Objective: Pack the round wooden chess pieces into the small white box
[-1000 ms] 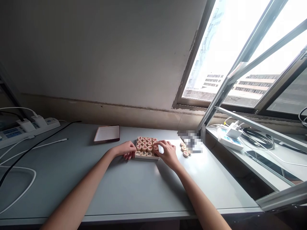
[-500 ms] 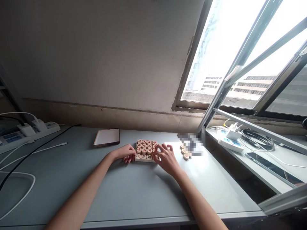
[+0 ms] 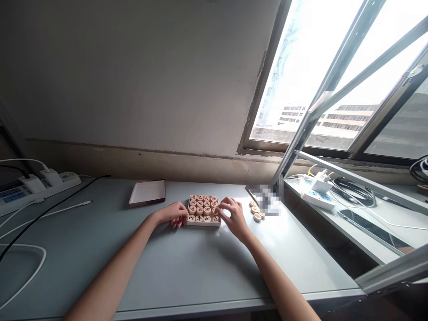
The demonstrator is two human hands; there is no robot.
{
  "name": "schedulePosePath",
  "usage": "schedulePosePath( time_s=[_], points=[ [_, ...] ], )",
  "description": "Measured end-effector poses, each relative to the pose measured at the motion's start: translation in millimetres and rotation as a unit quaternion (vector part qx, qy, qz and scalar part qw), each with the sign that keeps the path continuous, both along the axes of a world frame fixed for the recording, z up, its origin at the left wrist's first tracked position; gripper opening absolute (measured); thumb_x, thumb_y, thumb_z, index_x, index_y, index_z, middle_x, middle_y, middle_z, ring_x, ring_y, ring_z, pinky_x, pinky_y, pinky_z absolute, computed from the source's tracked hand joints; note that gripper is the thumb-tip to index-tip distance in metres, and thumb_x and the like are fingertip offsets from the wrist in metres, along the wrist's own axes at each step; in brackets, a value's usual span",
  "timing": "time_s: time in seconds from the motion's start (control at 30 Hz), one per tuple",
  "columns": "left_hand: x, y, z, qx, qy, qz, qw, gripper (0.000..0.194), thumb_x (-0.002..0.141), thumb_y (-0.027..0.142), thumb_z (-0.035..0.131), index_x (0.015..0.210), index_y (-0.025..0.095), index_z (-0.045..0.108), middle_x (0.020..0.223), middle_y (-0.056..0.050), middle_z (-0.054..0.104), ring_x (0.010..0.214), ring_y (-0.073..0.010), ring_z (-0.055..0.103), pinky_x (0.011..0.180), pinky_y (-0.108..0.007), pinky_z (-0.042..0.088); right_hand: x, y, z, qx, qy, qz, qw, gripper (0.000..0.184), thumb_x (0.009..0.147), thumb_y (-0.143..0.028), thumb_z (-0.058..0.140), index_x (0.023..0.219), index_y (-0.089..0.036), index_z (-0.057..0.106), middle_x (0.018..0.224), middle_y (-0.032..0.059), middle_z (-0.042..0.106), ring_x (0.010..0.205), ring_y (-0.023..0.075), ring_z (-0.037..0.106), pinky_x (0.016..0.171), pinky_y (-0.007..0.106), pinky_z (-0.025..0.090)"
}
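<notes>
A shallow box (image 3: pixel 203 224) on the desk holds rows of round wooden xiangqi pieces (image 3: pixel 199 203), the front row marked in black and the rows behind in red. My left hand (image 3: pixel 175 214) grips the box's left side, its fingers closed there. Over the right edge of the box hovers my right hand (image 3: pixel 233 216), fingers bent and apart, with nothing visible between them. It partly covers the pieces in the right column. Several loose xiangqi pieces (image 3: pixel 257 217) lie on the desk to the right.
The box lid (image 3: pixel 147 193) lies with its white inside up at the back left. A blurred patch (image 3: pixel 269 203) hides things beside the loose pieces. Power strips (image 3: pixel 68 179) and cables run along the left; a metal frame (image 3: pixel 297 138) stands at the right by the window.
My right hand has drawn slightly back from the front right corner, uncovering a black-marked piece there. My left hand keeps its hold on the box. The view has shifted slightly.
</notes>
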State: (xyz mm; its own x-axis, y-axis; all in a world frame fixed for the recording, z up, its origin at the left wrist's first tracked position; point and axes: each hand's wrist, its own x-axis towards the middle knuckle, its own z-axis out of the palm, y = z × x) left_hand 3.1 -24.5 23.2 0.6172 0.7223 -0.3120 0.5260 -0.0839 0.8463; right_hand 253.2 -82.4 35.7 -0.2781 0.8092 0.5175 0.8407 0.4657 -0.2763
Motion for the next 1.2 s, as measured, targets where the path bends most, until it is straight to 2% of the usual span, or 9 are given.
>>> schedulePosePath(
  time_s=[0.1, 0.2, 0.37, 0.47, 0.63, 0.77, 0.93, 1.07, 1.2],
  points=[
    [0, 2, -4.6, 0.002, -0.003, 0.002, 1.000, 0.027, 0.067, 0.028, 0.042, 0.056, 0.012, 0.061, 0.043, -0.002, 0.055, 0.033, -0.0088, 0.044, 0.037, -0.020, 0.030, 22, 5, 6.3, 0.004, -0.005, -0.140, 0.990, 0.031, 0.091, -0.033, 0.038, 0.080, -0.020, 0.064, 0.090, 0.0052, 0.060, 0.088, 0.0194, 0.052, 0.081, 0.036, 0.033],
    [1, 4, -9.0, 0.010, 0.003, 0.004, 1.000, 0.027, 0.066, 0.027, 0.042, 0.056, 0.012, 0.061, 0.043, -0.002, 0.056, 0.033, -0.0093, 0.045, 0.035, -0.019, 0.030, 54, 4, 6.2, -0.017, -0.084, -0.244, 0.966, 0.024, 0.086, -0.025, 0.043, 0.097, -0.020, 0.064, 0.110, 0.0110, 0.058, 0.104, 0.0267, 0.049, 0.088, 0.046, 0.033],
    [6, 5, -13.0, 0.012, 0.023, -0.001, 1.000, 0.029, 0.064, 0.026, 0.037, 0.053, 0.012, 0.060, 0.043, -0.003, 0.057, 0.030, -0.0094, 0.042, 0.032, -0.020, 0.028, 96, -25, -11.6, -0.110, -0.209, -0.141, 0.961, 0.039, 0.083, -0.018, 0.045, 0.121, -0.023, 0.054, 0.138, 0.0097, 0.041, 0.129, 0.0306, 0.031, 0.101, 0.058, 0.025],
    [8, 5, -14.1, 0.029, 0.031, 0.004, 0.999, 0.030, 0.066, 0.027, 0.038, 0.051, 0.013, 0.059, 0.041, -0.003, 0.056, 0.030, -0.0097, 0.041, 0.032, -0.020, 0.026, 101, -53, -23.7, -0.116, -0.186, -0.089, 0.972, 0.043, 0.085, -0.014, 0.037, 0.125, -0.021, 0.051, 0.135, 0.0099, 0.044, 0.128, 0.0260, 0.036, 0.104, 0.051, 0.030],
    [9, 5, -16.0, 0.069, 0.036, 0.019, 0.997, 0.034, 0.071, 0.031, 0.041, 0.050, 0.013, 0.060, 0.035, 0.000, 0.047, 0.030, -0.0081, 0.034, 0.035, -0.021, 0.021, 79, -91, -33.0, -0.107, -0.038, -0.055, 0.992, 0.048, 0.080, -0.003, 0.030, 0.115, -0.022, 0.057, 0.124, 0.0082, 0.052, 0.118, 0.0211, 0.044, 0.096, 0.038, 0.043],
    [6, 4, -11.8, 0.073, 0.050, 0.012, 0.996, 0.039, 0.075, 0.038, 0.043, 0.053, 0.012, 0.062, 0.036, 0.000, 0.047, 0.032, -0.0081, 0.033, 0.039, -0.022, 0.023, 58, -95, -24.8, -0.161, 0.113, -0.022, 0.980, 0.030, 0.085, -0.016, 0.039, 0.105, -0.020, 0.061, 0.104, 0.0091, 0.059, 0.097, 0.0204, 0.055, 0.084, 0.035, 0.048],
    [-3, 4, -1.1, 0.062, -0.016, -0.035, 0.997, 0.041, 0.078, 0.042, 0.044, 0.062, 0.012, 0.067, 0.038, 0.002, 0.043, 0.038, -0.0075, 0.032, 0.045, -0.022, 0.024, 21, -65, 7.3, -0.270, 0.274, 0.054, 0.921, 0.027, 0.080, -0.035, 0.057, 0.100, -0.019, 0.063, 0.094, 0.0064, 0.064, 0.087, 0.0185, 0.059, 0.069, 0.027, 0.048],
    [-7, 4, 4.7, 0.014, -0.033, -0.049, 0.998, 0.038, 0.077, 0.042, 0.046, 0.068, 0.011, 0.067, 0.041, 0.001, 0.049, 0.037, -0.0065, 0.028, 0.043, -0.023, 0.020, -30, -28, 18.4, -0.221, 0.283, 0.099, 0.928, 0.021, 0.077, -0.032, 0.060, 0.094, -0.019, 0.064, 0.095, 0.0038, 0.065, 0.079, 0.0152, 0.058, 0.065, 0.025, 0.046],
    [-5, 1, 7.1, 0.026, -0.029, -0.037, 0.999, 0.032, 0.074, 0.038, 0.050, 0.067, 0.011, 0.066, 0.042, 0.001, 0.050, 0.037, -0.0065, 0.031, 0.043, -0.022, 0.020, -69, -9, 1.8, -0.144, 0.191, 0.105, 0.965, 0.011, 0.076, -0.020, 0.062, 0.087, -0.020, 0.064, 0.087, 0.0023, 0.063, 0.077, 0.0147, 0.056, 0.071, 0.027, 0.044]
  ],
)
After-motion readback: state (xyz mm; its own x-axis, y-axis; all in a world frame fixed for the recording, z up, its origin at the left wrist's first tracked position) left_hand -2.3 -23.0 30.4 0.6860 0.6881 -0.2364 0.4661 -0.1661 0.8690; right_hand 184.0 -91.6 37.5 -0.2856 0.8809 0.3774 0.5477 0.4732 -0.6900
